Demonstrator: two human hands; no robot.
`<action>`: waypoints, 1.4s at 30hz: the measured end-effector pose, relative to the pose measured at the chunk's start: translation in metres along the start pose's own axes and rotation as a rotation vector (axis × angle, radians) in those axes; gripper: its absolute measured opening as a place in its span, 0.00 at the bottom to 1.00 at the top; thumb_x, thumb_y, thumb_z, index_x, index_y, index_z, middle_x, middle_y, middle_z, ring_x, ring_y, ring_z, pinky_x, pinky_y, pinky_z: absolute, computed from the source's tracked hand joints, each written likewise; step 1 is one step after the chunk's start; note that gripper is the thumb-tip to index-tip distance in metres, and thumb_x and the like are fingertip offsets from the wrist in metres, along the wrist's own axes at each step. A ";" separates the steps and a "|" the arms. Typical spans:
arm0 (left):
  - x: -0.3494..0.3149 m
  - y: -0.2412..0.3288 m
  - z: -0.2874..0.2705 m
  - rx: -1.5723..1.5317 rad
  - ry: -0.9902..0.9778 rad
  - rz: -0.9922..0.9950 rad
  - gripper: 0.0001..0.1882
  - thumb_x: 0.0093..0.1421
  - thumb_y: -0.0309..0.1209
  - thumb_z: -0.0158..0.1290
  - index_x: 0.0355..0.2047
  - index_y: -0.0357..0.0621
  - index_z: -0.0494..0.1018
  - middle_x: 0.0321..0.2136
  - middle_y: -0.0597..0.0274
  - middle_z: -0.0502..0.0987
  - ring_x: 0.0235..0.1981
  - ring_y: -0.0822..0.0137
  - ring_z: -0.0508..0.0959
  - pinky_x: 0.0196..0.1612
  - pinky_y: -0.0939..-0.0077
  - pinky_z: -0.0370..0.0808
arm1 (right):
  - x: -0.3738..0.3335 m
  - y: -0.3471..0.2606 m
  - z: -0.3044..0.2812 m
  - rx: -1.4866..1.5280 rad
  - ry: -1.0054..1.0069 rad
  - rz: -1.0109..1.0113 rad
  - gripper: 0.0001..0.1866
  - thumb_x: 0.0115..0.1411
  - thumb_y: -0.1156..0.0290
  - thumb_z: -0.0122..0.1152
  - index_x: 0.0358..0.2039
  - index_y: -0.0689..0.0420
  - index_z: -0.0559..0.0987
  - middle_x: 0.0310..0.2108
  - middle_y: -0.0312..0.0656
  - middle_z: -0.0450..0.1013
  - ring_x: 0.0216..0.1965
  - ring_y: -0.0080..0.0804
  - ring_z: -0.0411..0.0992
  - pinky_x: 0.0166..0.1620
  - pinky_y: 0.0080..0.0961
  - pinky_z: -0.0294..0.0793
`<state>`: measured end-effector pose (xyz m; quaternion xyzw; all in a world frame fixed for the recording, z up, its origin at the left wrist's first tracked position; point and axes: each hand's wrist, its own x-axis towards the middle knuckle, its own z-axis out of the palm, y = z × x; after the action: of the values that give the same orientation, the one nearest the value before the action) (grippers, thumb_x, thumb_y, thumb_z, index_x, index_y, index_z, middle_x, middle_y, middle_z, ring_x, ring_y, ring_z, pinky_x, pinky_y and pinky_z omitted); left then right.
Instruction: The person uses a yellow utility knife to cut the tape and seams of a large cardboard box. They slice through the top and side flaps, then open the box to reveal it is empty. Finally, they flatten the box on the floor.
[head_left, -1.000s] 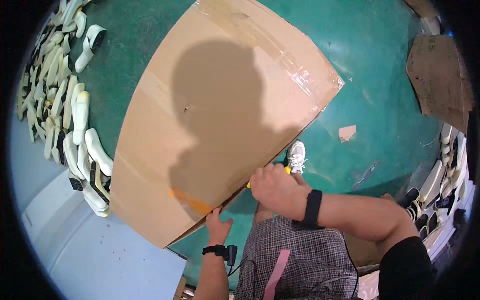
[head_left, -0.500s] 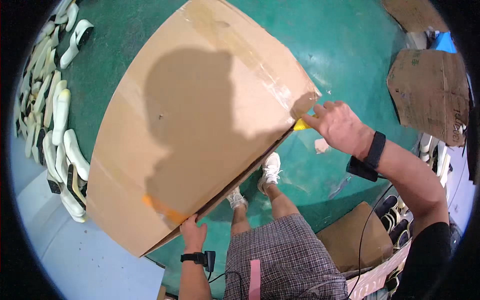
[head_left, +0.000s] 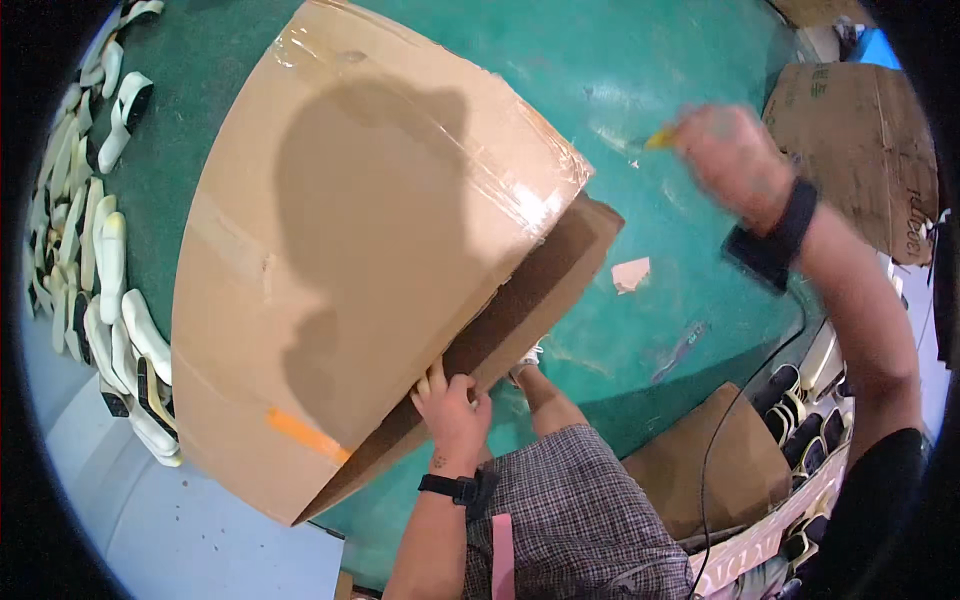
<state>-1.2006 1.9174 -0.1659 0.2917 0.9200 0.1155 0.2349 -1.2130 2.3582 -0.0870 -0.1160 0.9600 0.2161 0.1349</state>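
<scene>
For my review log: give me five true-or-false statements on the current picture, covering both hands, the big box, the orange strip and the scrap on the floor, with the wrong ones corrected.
1. The left hand is at the open edge of the large cardboard box. True.
2. The right hand rests flat on the box. False: it is raised to the right, apart from the box, with a yellow tool, both blurred.
3. An orange strip is on the box's upper face. True.
4. The box side nearest the person is closed. False: it gapes open.
5. A small scrap lies on the green floor. True.
</scene>
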 end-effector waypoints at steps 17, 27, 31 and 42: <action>0.044 -0.030 -0.105 -0.099 -0.010 -0.042 0.13 0.57 0.30 0.53 0.40 0.35 0.76 0.28 0.43 0.78 0.32 0.46 0.78 0.37 0.59 0.73 | -0.122 -0.122 0.016 1.279 -0.226 0.918 0.16 0.56 0.64 0.58 0.45 0.55 0.77 0.35 0.51 0.76 0.38 0.51 0.74 0.41 0.40 0.74; -0.013 -0.018 -0.353 -0.208 0.296 -0.095 0.12 0.55 0.31 0.58 0.34 0.33 0.75 0.23 0.55 0.75 0.25 0.65 0.72 0.31 0.71 0.68 | -0.192 -0.151 -0.020 1.510 0.119 1.150 0.17 0.55 0.70 0.62 0.46 0.58 0.76 0.36 0.53 0.76 0.35 0.46 0.76 0.40 0.33 0.75; -0.061 -0.024 -0.456 -0.108 0.405 -0.071 0.12 0.53 0.31 0.60 0.31 0.32 0.74 0.25 0.54 0.76 0.26 0.66 0.72 0.32 0.73 0.69 | -0.148 -0.139 -0.094 2.064 0.183 1.408 0.18 0.58 0.70 0.60 0.49 0.58 0.74 0.27 0.38 0.73 0.22 0.25 0.71 0.26 0.22 0.72; -0.144 -0.084 -0.475 -0.383 0.444 -0.109 0.17 0.52 0.39 0.61 0.27 0.34 0.75 0.22 0.66 0.74 0.25 0.74 0.69 0.29 0.74 0.68 | -0.062 -0.063 -0.212 2.010 0.347 0.509 0.19 0.60 0.66 0.60 0.50 0.58 0.72 0.28 0.30 0.69 0.23 0.16 0.66 0.24 0.17 0.68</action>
<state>-1.3746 1.7284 0.2669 0.1597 0.9247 0.3351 0.0844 -1.1814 2.2188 0.0924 0.2254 0.6998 -0.6776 -0.0196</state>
